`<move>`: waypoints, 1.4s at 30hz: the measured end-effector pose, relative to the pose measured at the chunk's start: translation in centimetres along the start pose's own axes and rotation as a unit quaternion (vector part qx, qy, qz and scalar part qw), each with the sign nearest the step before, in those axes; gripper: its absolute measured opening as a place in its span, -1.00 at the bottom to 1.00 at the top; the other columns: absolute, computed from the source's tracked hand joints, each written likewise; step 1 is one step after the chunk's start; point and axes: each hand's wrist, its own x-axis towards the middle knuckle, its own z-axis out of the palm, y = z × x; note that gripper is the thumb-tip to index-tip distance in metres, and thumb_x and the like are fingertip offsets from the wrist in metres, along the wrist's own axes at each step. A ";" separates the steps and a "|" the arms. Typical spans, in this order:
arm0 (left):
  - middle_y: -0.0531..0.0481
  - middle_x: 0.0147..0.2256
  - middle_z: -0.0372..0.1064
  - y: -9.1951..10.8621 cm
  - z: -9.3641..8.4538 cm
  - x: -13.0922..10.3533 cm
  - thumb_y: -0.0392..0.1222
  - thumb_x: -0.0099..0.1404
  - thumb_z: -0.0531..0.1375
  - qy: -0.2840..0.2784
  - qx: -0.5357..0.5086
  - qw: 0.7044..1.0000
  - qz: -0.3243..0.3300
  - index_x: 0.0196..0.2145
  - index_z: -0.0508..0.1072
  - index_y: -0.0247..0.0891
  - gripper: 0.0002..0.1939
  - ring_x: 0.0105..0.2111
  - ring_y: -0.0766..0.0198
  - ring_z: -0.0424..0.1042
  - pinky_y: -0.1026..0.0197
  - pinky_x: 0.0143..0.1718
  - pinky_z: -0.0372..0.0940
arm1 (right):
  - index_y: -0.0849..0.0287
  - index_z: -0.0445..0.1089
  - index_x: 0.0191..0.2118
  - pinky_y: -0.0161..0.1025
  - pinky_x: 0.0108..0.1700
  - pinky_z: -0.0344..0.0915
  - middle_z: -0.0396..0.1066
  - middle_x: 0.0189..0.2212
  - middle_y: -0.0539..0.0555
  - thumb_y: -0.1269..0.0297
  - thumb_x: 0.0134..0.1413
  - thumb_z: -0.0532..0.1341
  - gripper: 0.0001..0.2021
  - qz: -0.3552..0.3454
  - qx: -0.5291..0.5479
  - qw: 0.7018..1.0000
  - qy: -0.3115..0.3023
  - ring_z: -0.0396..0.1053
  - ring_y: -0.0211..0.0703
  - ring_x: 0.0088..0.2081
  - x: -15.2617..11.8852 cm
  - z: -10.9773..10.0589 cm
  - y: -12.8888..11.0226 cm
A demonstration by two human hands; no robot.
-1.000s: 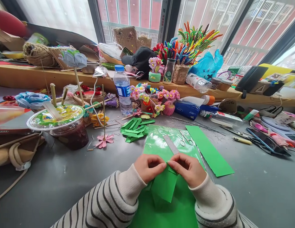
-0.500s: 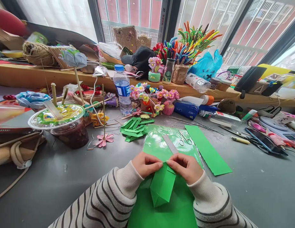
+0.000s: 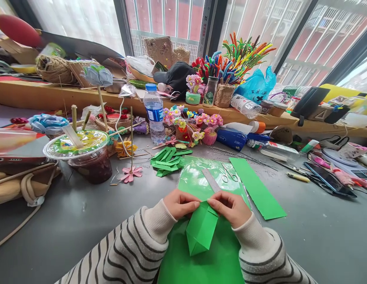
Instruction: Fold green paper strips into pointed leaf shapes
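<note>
Between my hands is a piece of green paper folded into a long shape with a pointed lower end and a small flap near its top right. My left hand pinches its upper left corner between thumb and fingers. With thumb and fingertips, my right hand grips the upper right edge. Under the folded piece lies a large green sheet. Just beyond my hands, a metal ruler and small scissors rest on a clear packet of green paper.
A pile of folded green strips sits behind the packet's left side. At right lies a long green strip. A lidded drink cup, a pink paper flower and a water bottle stand farther back; a phone lies far right.
The camera view has tilted slightly, shifting the background. Both hands keep their pinch on the folded paper, which has hardly moved.
</note>
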 end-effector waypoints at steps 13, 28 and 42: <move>0.10 -0.69 0.28 2.3 0.7 -0.9 -0.11 -0.20 0.23 0.081 -0.030 0.996 -0.039 -0.47 0.40 -0.39 -0.68 -0.67 0.44 0.26 0.38 -0.63 0.21 | 0.24 0.26 -0.54 -0.41 -0.64 0.07 0.13 -0.71 -0.10 0.16 -0.31 0.22 -0.76 0.032 0.123 0.982 0.140 0.06 -0.41 -0.67 0.3 -0.3 0.3; 0.13 -0.74 0.22 1.2 0.1 -0.3 -0.13 -0.16 0.21 0.074 0.019 0.996 0.041 -0.51 0.38 -0.41 -0.72 -0.79 0.50 0.16 0.42 -0.78 0.14 | 0.25 0.33 -0.43 -0.39 -0.60 0.23 0.32 -0.54 0.01 0.25 -0.29 0.21 -0.79 -0.003 0.065 0.998 0.016 0.23 -0.32 -0.56 0.7 -0.8 -0.6; 0.14 -0.77 0.20 1.4 0.8 -0.4 -0.02 0.00 0.07 0.078 0.023 0.996 0.035 -0.50 0.33 -0.37 -0.70 -0.76 0.39 0.27 0.41 -0.81 0.14 | 0.25 0.36 -0.51 -0.37 -0.74 0.28 0.34 -0.68 -0.06 0.24 -0.39 0.26 -0.79 0.033 0.120 0.991 0.054 0.26 -0.33 -0.79 0.5 -0.2 0.2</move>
